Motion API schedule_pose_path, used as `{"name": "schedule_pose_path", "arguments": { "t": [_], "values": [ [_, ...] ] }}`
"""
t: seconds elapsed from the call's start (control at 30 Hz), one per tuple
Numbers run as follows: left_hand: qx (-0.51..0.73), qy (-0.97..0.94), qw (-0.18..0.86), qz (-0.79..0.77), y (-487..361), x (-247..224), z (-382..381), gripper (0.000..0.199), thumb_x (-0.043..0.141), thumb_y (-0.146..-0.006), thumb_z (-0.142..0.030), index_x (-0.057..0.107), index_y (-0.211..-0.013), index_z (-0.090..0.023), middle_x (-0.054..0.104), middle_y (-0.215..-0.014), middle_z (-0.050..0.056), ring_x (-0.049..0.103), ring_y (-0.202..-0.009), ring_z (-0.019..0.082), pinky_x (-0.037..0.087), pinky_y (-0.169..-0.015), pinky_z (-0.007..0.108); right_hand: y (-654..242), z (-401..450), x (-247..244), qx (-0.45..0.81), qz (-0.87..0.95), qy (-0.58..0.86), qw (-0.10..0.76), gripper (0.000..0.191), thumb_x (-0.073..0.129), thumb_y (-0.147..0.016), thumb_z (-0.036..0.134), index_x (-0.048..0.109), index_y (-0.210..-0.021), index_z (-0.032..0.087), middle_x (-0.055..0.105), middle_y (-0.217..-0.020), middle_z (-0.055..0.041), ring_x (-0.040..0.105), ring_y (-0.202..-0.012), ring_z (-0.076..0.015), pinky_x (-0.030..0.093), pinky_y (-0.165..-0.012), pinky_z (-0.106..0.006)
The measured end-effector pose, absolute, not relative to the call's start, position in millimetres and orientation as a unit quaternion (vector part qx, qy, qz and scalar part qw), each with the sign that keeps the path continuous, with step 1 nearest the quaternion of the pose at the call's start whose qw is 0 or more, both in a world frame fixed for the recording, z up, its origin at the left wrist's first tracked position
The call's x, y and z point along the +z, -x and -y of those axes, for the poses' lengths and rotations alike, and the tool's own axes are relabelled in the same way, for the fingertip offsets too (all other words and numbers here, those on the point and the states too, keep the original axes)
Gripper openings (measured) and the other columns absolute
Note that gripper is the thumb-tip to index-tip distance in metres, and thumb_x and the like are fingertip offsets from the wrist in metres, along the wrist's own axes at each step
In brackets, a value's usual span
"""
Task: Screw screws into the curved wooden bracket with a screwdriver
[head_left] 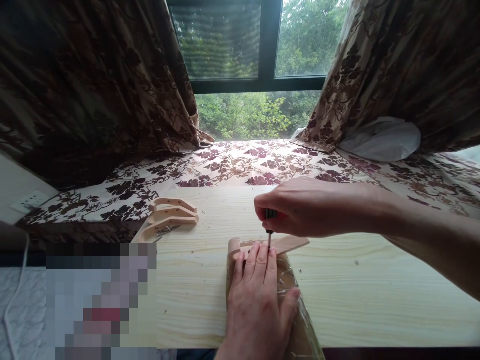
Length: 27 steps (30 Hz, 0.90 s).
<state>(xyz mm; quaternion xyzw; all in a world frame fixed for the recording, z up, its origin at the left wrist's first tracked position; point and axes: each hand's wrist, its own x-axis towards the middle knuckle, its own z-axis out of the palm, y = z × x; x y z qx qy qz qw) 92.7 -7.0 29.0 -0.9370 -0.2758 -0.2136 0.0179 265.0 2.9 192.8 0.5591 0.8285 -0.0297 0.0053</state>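
My right hand point(288, 207) is wrapped around the dark handle of a screwdriver point(269, 239), which stands upright with its metal shaft pointing down. Its tip meets a pale wooden piece point(294, 244), close to my left fingertips, which partly hide the contact. My left hand point(257, 295) lies flat, fingers stretched forward onto the wooden piece and thumb out to the side. Under the piece and my palm is a brown block wrapped in clear plastic point(296, 320); I cannot tell what it is.
Several shaped wooden pieces with holes point(174, 212) lie at the left of the light wooden board point(375, 300), with small metal screws point(167, 230) beside them. Behind are a floral cloth point(258, 160), curtains point(150, 75) and a white plastic bag point(382, 140). A pixelated patch covers the lower left.
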Motion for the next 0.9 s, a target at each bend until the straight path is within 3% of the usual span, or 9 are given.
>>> {"name": "schedule_pose_path", "arguments": {
  "t": [0.2, 0.43, 0.7, 0.9],
  "values": [
    [-0.223, 0.935, 0.023, 0.276, -93.3, 32.4, 7.6, 0.060, 0.039, -0.090, -0.052, 0.047, -0.133, -0.010, 0.048, -0.138, 0.012, 0.046, -0.127, 0.030, 0.043, -0.100, 0.051, -264.6, -3.2, 191.8, -0.030, -0.815, -0.579, 0.010, 0.018, 0.050, -0.085, 0.031, 0.062, -0.080, 0.018, 0.053, -0.058, 0.0010, 0.036, -0.048, -0.0083, 0.021, -0.048, -0.025],
    [-0.233, 0.931, 0.023, 0.280, -92.7, 33.4, 10.0, 0.059, 0.042, -0.089, -0.052, 0.048, -0.133, -0.012, 0.048, -0.139, 0.012, 0.045, -0.127, 0.030, 0.042, -0.101, 0.049, -266.1, 1.2, 197.2, -0.062, -0.830, -0.554, 0.005, 0.010, 0.049, -0.080, 0.016, 0.058, -0.078, 0.020, 0.051, -0.060, 0.0028, 0.035, -0.050, -0.0076, 0.022, -0.048, -0.023],
    [-0.248, 0.928, 0.027, 0.278, -94.3, 34.3, 9.8, 0.060, 0.044, -0.088, -0.053, 0.052, -0.129, -0.010, 0.054, -0.133, 0.014, 0.048, -0.124, 0.031, 0.044, -0.099, 0.051, -270.9, 0.0, 190.4, -0.058, -0.808, -0.586, -0.003, 0.014, 0.049, -0.086, 0.030, 0.057, -0.085, 0.019, 0.052, -0.061, 0.0019, 0.036, -0.051, -0.0083, 0.022, -0.048, -0.023],
    [-0.219, 0.935, 0.006, 0.279, -90.8, 31.5, 10.3, 0.060, 0.044, -0.089, -0.050, 0.045, -0.135, -0.012, 0.047, -0.140, 0.013, 0.041, -0.130, 0.031, 0.038, -0.105, 0.051, -268.1, 3.1, 191.1, -0.050, -0.819, -0.571, -0.013, 0.014, 0.042, -0.089, 0.024, 0.054, -0.081, 0.019, 0.049, -0.059, 0.0020, 0.033, -0.050, -0.0087, 0.020, -0.048, -0.025]
  ]
}}
